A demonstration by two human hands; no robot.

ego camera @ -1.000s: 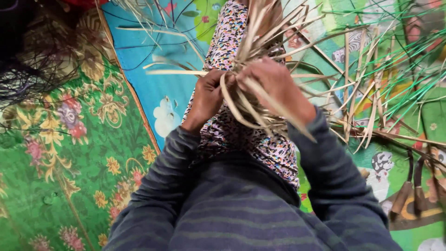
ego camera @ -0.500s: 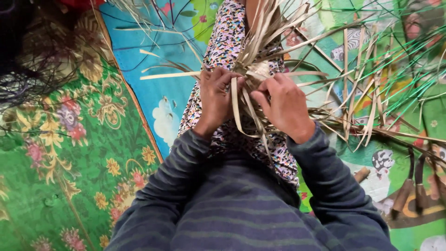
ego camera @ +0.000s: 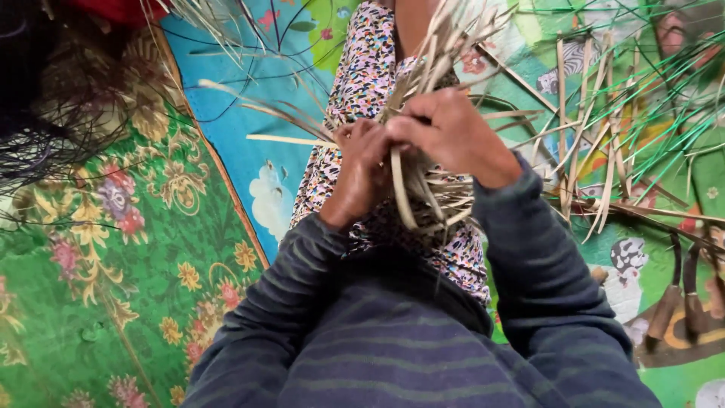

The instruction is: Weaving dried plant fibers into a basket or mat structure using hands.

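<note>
Head view: both hands meet over the lap.
Strips (ego camera: 423, 189): dry, tan, flat, splayed bundle.
Left hand (ego camera: 364, 162): closed around strips.
Right hand (ego camera: 453, 136): fingers curled, gripping strips.

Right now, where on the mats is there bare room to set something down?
The green floral mat, left of the left hand, is bare. The blue mat has few strands. Right of the right hand, green strips and dry strips crowd the floor.

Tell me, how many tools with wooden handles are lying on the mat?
2. Both lie side by side on the mat at the lower right: the left tool and the right tool, each with a dark blade pointing up. More may hide under the strips.
</note>
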